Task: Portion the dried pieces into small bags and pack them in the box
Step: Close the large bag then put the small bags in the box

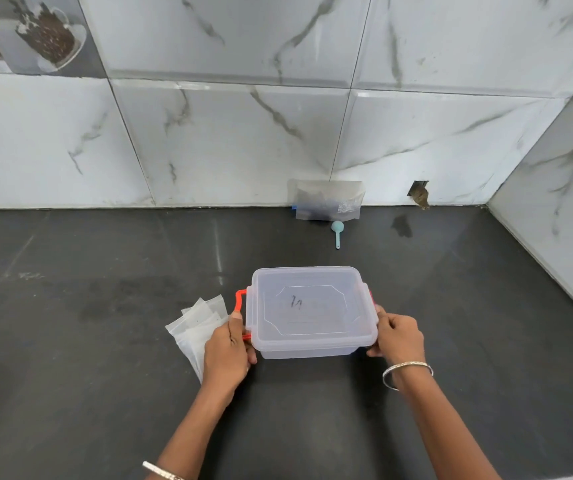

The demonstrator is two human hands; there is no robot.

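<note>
Box (306, 351) sat lidded; left hand (226, 351) gripped its red latch (240, 299), right hand (397, 336) its other end. Prob. opening step; next: unclip both sides, lift lid (312, 306).

A dark surface (70, 375) meets a white, grey-veined tiled wall (243, 133); a picture tile (36, 32) sits upper left, a rough hole (420, 195) low at right.

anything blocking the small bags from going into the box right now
Yes: the lid sits closed on the box, so the small bags lying just left of it cannot go in. The left hand and right hand grip the box's sides by the red latches. Nothing else lies between bags and box.
</note>
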